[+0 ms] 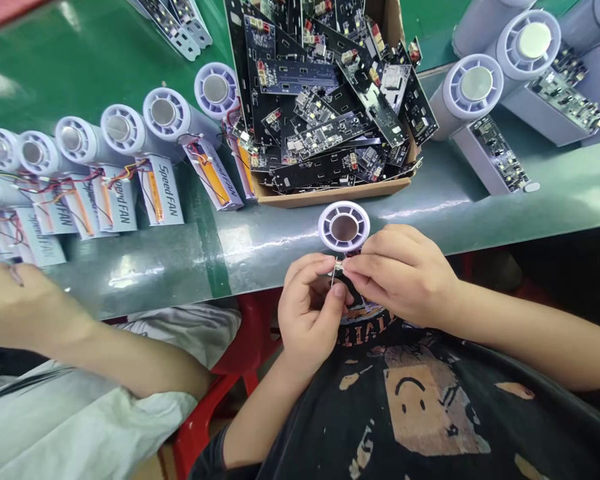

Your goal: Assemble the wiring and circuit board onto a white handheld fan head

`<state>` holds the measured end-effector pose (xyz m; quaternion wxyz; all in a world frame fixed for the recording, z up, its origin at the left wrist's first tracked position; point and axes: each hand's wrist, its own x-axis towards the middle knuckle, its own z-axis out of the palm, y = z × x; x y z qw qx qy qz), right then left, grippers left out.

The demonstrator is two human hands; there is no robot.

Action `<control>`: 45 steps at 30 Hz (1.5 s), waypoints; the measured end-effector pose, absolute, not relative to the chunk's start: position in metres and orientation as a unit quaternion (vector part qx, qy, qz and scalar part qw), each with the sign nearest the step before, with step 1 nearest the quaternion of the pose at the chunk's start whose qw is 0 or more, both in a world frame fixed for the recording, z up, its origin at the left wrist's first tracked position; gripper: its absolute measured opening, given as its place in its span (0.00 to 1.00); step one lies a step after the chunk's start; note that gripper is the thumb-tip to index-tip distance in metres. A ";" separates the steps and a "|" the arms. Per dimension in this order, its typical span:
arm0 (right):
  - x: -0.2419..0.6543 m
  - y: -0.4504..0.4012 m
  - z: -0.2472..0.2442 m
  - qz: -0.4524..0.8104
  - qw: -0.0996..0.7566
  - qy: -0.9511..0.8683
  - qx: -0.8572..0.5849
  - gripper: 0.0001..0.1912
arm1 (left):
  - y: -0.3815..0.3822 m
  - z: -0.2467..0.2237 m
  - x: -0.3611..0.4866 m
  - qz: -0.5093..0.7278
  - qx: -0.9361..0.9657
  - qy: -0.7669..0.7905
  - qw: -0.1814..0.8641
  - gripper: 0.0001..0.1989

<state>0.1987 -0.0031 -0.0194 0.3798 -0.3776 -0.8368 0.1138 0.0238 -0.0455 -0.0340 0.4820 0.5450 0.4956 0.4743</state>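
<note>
My left hand (307,320) is closed on a thin circuit board (335,272), seen nearly edge-on, held between thumb and fingers. My right hand (410,277) pinches a small pale wire connector (339,265) against the board's face; whether it is fully seated I cannot tell. Just beyond my fingers, at the table's front edge, is a lavender fan body (325,230) with a spoked round end and a metal disc in its centre. Dark wires show between it and my right fingers. The lower part of this fan is hidden by my hands.
A cardboard box (330,195) heaped with black circuit boards stands behind the fan. Several fan bodies with wires and "Speed FAN" housings (161,190) line the left. More fans, with boards fitted (500,157), stand at right. A co-worker's arm (105,353) reaches in at left, beside a red stool (245,333).
</note>
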 end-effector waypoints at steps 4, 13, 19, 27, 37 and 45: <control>0.201 -0.002 -0.016 0.087 0.358 -0.858 -0.359 0.11 | -0.047 -0.034 0.023 0.465 0.555 0.506 0.469 0.12; 0.204 0.001 -0.008 0.107 0.277 -0.893 -0.338 0.15 | -0.045 -0.032 0.024 0.452 0.554 0.519 0.468 0.12; 0.207 0.002 -0.009 0.110 0.272 -0.897 -0.330 0.16 | -0.043 -0.029 0.026 0.444 0.542 0.527 0.481 0.11; 0.206 0.002 -0.010 0.134 0.262 -0.884 -0.362 0.16 | -0.042 -0.029 0.027 0.447 0.549 0.525 0.472 0.10; 0.208 0.004 -0.011 0.154 0.279 -0.876 -0.363 0.16 | -0.043 -0.030 0.027 0.444 0.553 0.524 0.472 0.12; 0.212 0.006 -0.014 0.172 0.306 -0.858 -0.375 0.14 | -0.043 -0.030 0.025 0.451 0.561 0.485 0.496 0.14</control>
